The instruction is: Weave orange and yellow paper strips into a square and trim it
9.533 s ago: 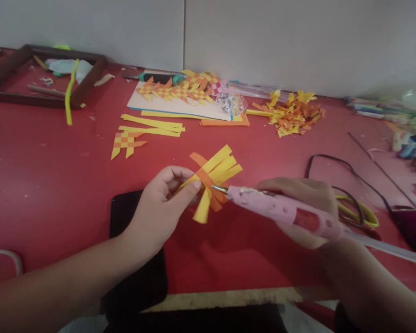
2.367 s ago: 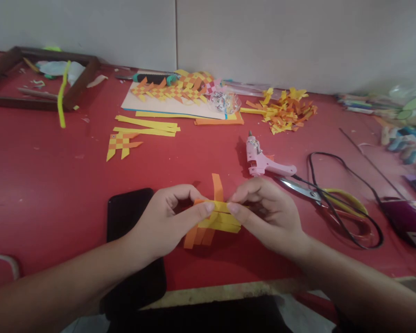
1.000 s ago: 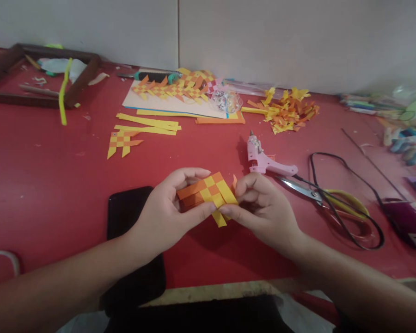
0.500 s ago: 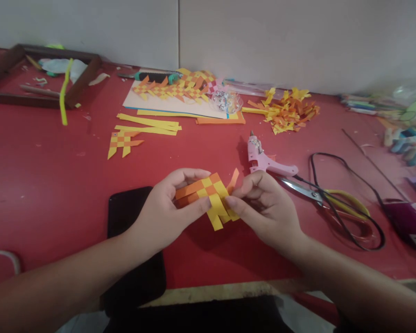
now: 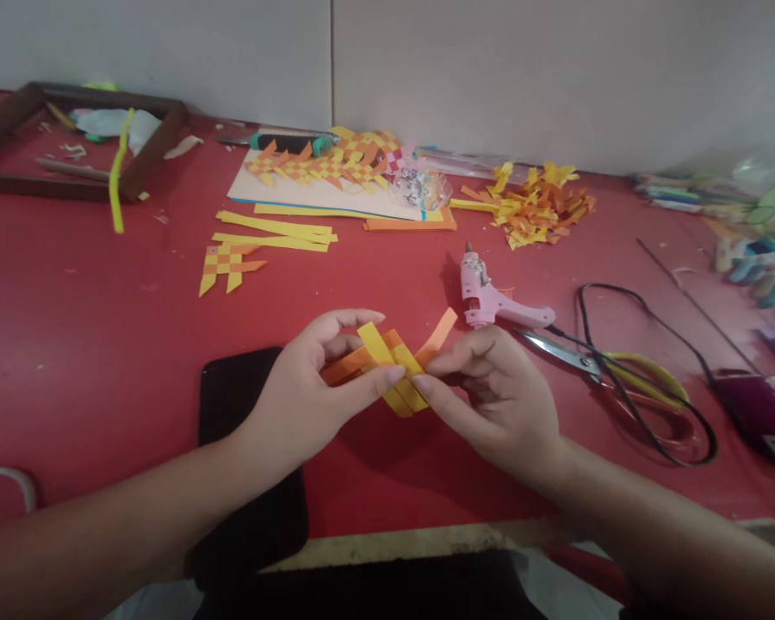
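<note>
At the bottom middle of the frame, dark cloth [image 5: 375,592] lies below the pale, worn front edge [image 5: 439,536] of the bench [image 5: 103,362], whose top is a smooth red flecked with small bits. A black flat slab [image 5: 268,521] lies lower left of centre, partly under the left forearm and reaching the front edge.

Just above it, at the centre of the frame, the task piece, a half-woven bundle of yellow and orange paper strips [image 5: 406,358], is held up between both hands. The fingers of the left hand [image 5: 326,370] are closed on its left side, thumb pressed on top; the right hand [image 5: 497,379] pinches its right side, the two thumb tips nearly meeting. One orange end sticks up beside the right hand's fingers.

Right of centre, a pink glue gun [image 5: 483,293] rests on the bench beside scissors [image 5: 565,353], with a black cord [image 5: 646,303] looping over their handles. A purple object [image 5: 753,413] sits at the right edge.

Farther back, left of centre, lie a checkered paper fish [image 5: 226,263] and loose yellow strips [image 5: 275,231]. Behind them, a pale sheet [image 5: 336,200] bears more woven pieces [image 5: 316,170]; a heap of yellow and orange scraps [image 5: 546,211] lies to its right. A brown frame [image 5: 157,151] occupies the upper left. A plain grey wall [image 5: 542,77], split by one vertical seam [image 5: 331,60], closes the top.
</note>
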`<action>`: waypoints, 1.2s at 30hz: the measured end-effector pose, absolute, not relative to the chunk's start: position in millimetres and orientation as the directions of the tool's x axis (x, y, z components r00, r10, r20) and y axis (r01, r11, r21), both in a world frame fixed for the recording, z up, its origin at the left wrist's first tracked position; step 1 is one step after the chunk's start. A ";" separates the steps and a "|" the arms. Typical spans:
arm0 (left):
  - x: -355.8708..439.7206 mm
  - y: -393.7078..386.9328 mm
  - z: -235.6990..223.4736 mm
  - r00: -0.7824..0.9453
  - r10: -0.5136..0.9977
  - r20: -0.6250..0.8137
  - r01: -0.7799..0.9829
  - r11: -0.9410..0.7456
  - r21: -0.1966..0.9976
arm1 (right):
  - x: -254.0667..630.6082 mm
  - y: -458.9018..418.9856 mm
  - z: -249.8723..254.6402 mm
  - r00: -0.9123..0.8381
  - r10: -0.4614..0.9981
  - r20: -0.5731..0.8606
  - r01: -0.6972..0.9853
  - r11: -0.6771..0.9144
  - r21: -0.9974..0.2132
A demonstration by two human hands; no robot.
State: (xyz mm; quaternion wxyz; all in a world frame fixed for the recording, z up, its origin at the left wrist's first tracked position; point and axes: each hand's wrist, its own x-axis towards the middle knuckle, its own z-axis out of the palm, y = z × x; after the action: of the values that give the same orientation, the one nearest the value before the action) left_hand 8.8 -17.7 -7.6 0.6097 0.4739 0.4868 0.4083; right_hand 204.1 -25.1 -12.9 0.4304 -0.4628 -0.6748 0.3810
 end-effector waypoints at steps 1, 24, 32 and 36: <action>8.8 -17.3 -7.7 0.202 0.958 -0.204 -0.046 0.217 0.975 | 203.5 -24.8 -11.7 -0.188 0.956 0.223 0.283 0.271 -0.920; 6.1 -16.8 -10.2 0.358 0.889 -0.286 0.090 0.272 0.958 | 204.1 -16.6 -6.6 -0.173 0.973 0.153 0.098 0.172 -0.980; 8.0 -15.6 -9.8 0.351 0.883 -0.311 0.006 0.330 0.944 | 212.1 -12.6 -3.5 -0.362 0.834 0.416 0.354 0.536 -0.766; 7.5 -15.7 -10.3 0.351 0.883 -0.311 -0.001 0.332 0.943 | 212.1 -12.1 -3.9 -0.390 0.826 0.407 0.408 0.551 -0.728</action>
State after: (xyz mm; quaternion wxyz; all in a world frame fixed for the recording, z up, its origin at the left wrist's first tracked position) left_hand 7.5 -15.7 -10.3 0.6708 0.4748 0.4649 0.3295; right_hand 212.1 -12.1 -3.9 0.3902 -0.3906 -0.7895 0.2681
